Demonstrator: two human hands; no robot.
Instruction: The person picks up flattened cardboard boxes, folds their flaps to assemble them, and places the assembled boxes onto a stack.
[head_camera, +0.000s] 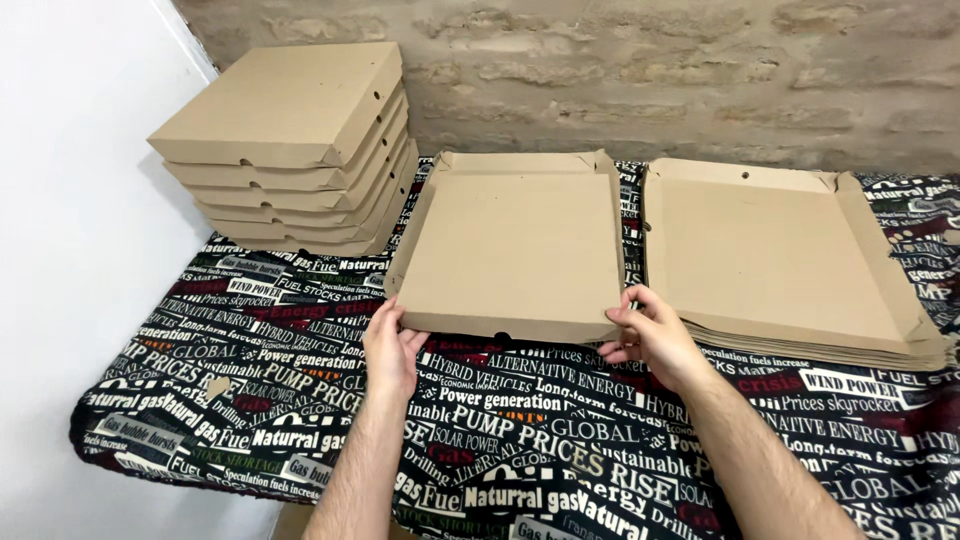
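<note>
At the centre of the frame a half-formed brown cardboard pizza box lies open on the print-covered tabletop, its side walls partly raised. The left hand has its grip closed on the near left corner; the right hand pinches the near right edge. In the upper left stands a stack of finished closed boxes, about five. At right, a pile of flat unfolded blanks remains, so much seems left.

Plain tan-brown cardboard box on black cloth patterned with white and red lettering
</note>
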